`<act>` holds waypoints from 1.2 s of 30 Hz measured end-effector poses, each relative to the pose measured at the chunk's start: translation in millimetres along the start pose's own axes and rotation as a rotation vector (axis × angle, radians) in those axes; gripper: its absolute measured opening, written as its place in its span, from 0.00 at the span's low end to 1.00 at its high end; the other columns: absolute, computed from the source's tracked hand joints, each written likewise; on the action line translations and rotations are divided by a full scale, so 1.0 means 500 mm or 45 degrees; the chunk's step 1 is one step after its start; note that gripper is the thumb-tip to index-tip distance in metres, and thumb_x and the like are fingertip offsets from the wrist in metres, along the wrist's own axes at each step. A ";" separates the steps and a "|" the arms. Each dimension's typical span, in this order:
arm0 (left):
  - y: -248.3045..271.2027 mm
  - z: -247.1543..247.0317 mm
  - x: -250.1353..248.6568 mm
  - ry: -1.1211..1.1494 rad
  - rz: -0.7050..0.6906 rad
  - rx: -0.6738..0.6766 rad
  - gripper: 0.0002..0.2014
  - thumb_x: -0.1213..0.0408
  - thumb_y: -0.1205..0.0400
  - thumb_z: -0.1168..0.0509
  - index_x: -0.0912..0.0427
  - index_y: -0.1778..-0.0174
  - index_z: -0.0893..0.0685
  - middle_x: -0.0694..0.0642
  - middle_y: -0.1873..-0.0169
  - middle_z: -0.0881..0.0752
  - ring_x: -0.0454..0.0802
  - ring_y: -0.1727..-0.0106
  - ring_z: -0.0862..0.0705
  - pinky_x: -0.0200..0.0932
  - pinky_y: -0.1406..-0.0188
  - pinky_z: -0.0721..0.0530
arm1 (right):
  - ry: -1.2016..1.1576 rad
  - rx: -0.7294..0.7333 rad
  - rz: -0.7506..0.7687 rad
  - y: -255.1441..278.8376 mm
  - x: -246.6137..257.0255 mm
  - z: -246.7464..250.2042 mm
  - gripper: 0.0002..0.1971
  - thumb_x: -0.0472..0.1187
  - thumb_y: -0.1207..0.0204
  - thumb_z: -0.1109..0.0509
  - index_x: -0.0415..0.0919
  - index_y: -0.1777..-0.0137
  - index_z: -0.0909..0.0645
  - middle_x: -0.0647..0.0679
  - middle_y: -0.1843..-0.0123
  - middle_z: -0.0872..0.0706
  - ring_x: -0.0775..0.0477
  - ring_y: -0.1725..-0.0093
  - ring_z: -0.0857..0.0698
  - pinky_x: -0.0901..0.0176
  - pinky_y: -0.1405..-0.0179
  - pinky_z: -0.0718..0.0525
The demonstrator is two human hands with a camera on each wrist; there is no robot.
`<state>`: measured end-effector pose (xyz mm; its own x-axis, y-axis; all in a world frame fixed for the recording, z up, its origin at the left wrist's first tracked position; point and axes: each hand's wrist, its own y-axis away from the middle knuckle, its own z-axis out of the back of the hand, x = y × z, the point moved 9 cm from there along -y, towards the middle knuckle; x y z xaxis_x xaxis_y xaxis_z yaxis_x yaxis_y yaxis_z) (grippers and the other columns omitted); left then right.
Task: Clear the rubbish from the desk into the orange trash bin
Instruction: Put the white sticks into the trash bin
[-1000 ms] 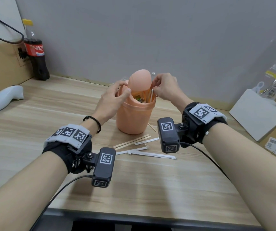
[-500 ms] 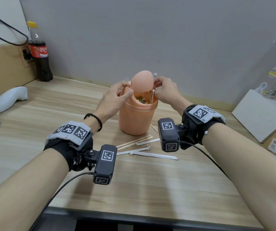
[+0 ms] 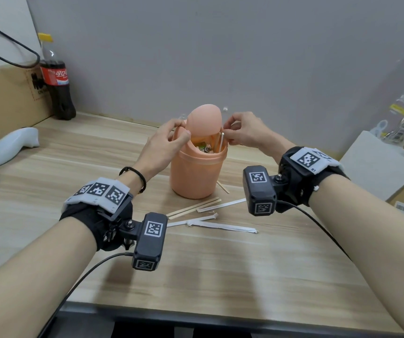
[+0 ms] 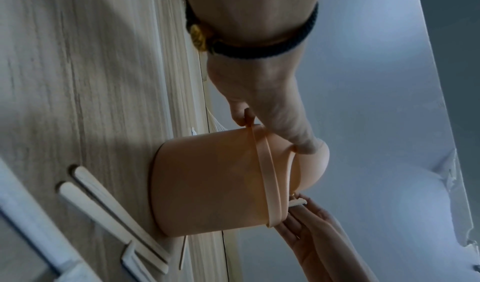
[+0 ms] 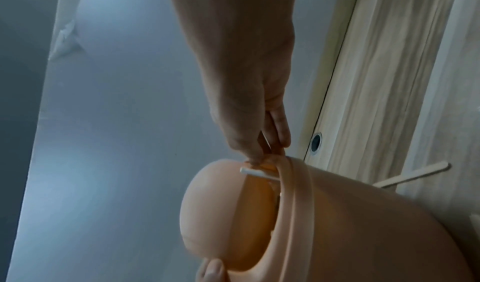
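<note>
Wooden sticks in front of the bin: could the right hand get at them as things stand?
Probably yes. The wooden sticks lie flat on the open desk in front of the bin, with nothing over them. But the right hand is up at the rim, pinching a thin white stick.

A cola bottle (image 3: 58,79) with a yellow cap stands upright at the far-left corner of the tabletop (image 3: 49,172), touching or just beside a cardboard box (image 3: 5,93). A white handheld device (image 3: 10,146), perhaps a controller, lies near the left edge. By the right edge rest a white flat box (image 3: 376,164) and clear plastic bags (image 3: 401,118).
</note>
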<state>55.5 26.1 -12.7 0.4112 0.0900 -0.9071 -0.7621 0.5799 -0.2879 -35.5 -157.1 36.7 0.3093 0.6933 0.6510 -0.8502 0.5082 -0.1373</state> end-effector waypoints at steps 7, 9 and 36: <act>0.003 -0.001 -0.004 0.008 -0.011 -0.021 0.06 0.51 0.15 0.38 0.38 0.43 0.21 0.45 0.51 0.13 0.31 0.52 0.20 0.30 0.58 0.26 | -0.129 0.310 0.031 0.041 0.000 -0.015 0.25 0.46 0.21 0.28 0.42 0.26 0.26 0.47 0.38 0.13 0.51 0.41 0.13 0.54 0.42 0.13; 0.003 0.000 -0.005 0.016 -0.011 -0.019 0.06 0.51 0.15 0.38 0.38 0.43 0.21 0.43 0.51 0.14 0.31 0.52 0.20 0.27 0.59 0.27 | -0.048 0.201 0.042 0.034 0.005 -0.008 0.25 0.47 0.24 0.25 0.42 0.29 0.23 0.48 0.42 0.11 0.51 0.47 0.11 0.55 0.49 0.12; -0.005 0.004 -0.006 0.031 -0.049 0.033 0.02 0.51 0.17 0.35 0.37 0.52 0.18 0.48 0.56 0.10 0.41 0.53 0.16 0.39 0.51 0.22 | -0.046 0.173 -0.166 -0.008 0.010 -0.012 0.15 0.34 0.26 0.24 0.38 0.40 0.18 0.43 0.48 0.11 0.48 0.52 0.09 0.59 0.57 0.10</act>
<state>57.2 26.2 -8.9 0.4274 0.0479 -0.9028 -0.7328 0.6033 -0.3149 -28.1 -152.6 36.1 0.4070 0.6059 0.6835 -0.8544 0.5172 0.0503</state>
